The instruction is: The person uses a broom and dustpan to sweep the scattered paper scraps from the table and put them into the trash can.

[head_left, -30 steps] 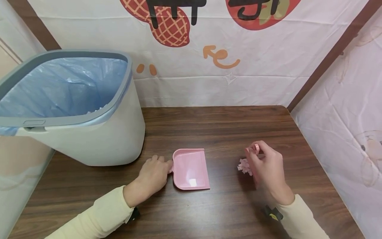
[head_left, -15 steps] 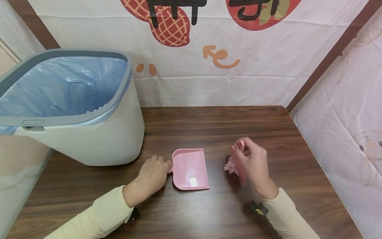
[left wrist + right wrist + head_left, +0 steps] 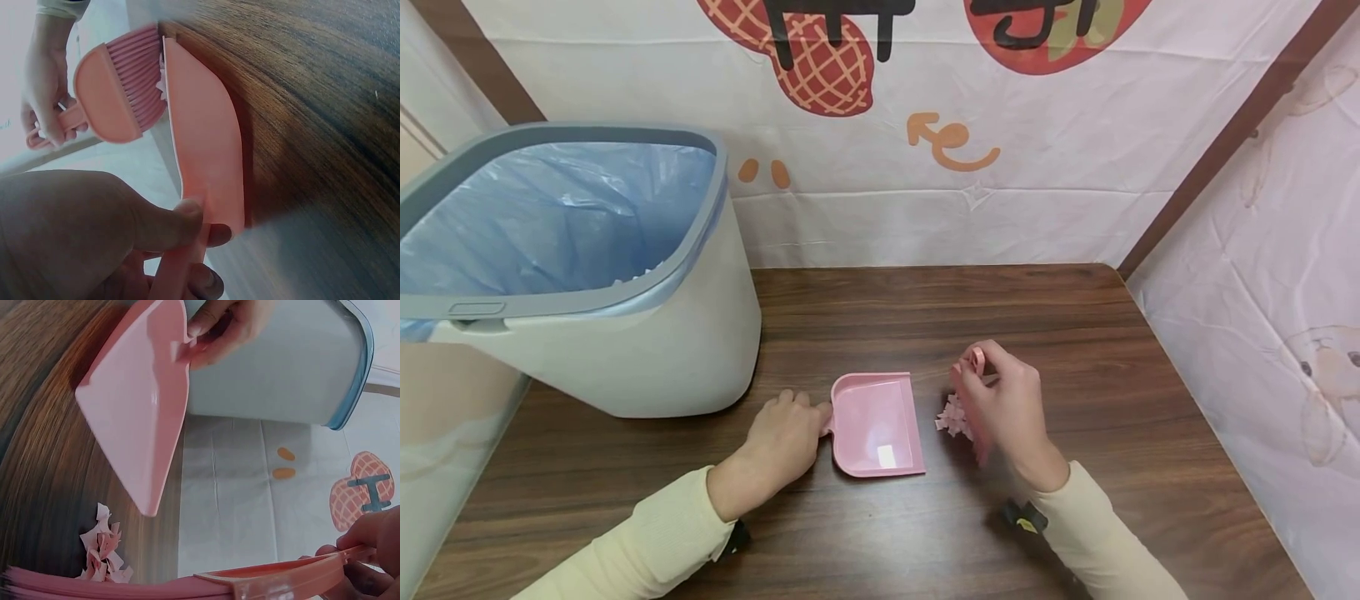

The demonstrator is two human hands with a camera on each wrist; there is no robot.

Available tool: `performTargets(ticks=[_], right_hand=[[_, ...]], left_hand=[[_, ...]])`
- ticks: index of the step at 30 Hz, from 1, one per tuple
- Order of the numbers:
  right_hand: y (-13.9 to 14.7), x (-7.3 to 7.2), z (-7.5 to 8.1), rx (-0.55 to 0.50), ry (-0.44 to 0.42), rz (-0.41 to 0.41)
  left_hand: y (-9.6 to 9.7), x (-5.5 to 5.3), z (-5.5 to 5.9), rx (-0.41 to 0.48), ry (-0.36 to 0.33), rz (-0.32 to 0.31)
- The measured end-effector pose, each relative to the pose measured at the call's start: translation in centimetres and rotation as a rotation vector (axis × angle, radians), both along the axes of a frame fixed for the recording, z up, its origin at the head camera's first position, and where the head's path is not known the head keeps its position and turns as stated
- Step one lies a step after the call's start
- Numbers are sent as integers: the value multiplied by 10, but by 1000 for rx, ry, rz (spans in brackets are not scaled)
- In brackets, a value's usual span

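Note:
A pink dustpan point(image 3: 874, 425) lies flat on the wooden table, its straight lip facing right. My left hand point(image 3: 782, 442) grips its short handle, thumb on top in the left wrist view. My right hand point(image 3: 1011, 408) holds a small pink hand brush point(image 3: 109, 94) by its handle, with the bristles point(image 3: 139, 75) down on the table. Just left of the bristles sits a small heap of pink paper scraps point(image 3: 953, 417), partly hidden behind the brush in the head view. A narrow gap separates the scraps from the dustpan's lip in the right wrist view.
A large pale bin point(image 3: 692, 350) with a grey-blue rim and a blue liner point(image 3: 572, 208) stands at the left of the table. White bits show inside near its rim. A printed cloth point(image 3: 865, 217) hangs behind the table point(image 3: 880, 308), another at the right.
My right hand has moved left with the brush, pushing the paper scraps from the right toward the dustpan's lip. The left hand and dustpan have stayed in place.

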State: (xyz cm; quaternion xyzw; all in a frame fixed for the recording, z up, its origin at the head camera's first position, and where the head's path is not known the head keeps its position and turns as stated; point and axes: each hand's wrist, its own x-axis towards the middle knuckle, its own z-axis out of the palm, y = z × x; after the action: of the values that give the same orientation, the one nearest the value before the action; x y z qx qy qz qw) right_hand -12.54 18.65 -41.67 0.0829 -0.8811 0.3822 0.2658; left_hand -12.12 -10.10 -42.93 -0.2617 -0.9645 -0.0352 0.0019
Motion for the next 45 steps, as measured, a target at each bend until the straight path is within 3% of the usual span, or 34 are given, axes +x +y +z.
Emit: performTargets(ticks=[22, 45], right_hand=[[-48, -5, 2, -95, -7, 131], [-62, 0, 7, -119, 59, 206]], left_hand=[[0, 1, 0, -11, -16, 5], [-1, -1, 0, -15, -26, 13]])
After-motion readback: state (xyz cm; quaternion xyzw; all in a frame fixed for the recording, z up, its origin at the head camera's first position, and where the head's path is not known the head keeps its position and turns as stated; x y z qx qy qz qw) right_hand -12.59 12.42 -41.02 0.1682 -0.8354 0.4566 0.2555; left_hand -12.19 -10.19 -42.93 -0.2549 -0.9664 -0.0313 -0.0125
